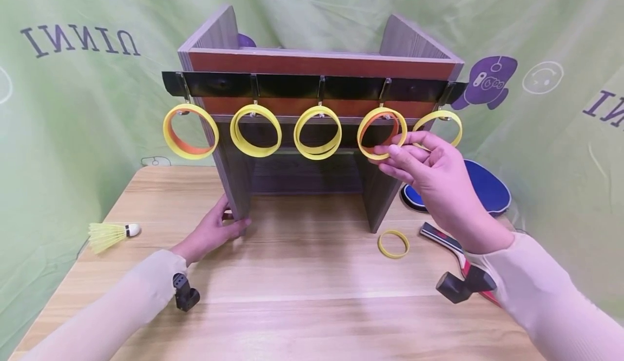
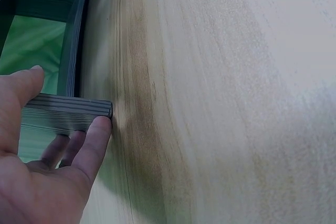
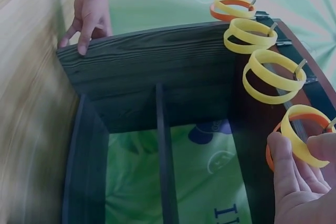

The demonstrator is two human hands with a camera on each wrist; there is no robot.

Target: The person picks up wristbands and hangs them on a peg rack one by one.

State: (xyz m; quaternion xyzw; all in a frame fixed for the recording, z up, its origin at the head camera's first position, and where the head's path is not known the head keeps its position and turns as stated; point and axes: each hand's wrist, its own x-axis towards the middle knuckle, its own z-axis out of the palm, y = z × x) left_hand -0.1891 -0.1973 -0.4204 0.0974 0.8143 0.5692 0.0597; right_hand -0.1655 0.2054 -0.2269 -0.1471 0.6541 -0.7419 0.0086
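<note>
A grey wood-grain shelf unit (image 1: 236,171) stands on the table, with a black hook rail (image 1: 287,85) across its red-brown front board. My left hand (image 1: 212,232) grips the bottom of the left side panel (image 2: 68,114), thumb on one face and fingers on the other. On the fourth hook from the left hang a yellow ring (image 3: 287,136) and an orange ring (image 3: 269,157). My right hand (image 1: 443,185) pinches the yellow one at its lower right edge. More rings hang from the other hooks, such as the paired yellow rings (image 1: 339,133) on the middle hook.
A loose yellow ring (image 1: 394,257) lies on the table below the right panel. To the right are a blue paddle (image 1: 487,187) and a red paddle with a dark handle (image 1: 441,236). A yellow shuttlecock (image 1: 109,233) lies at the left. Green printed cloth (image 1: 312,3) hangs behind.
</note>
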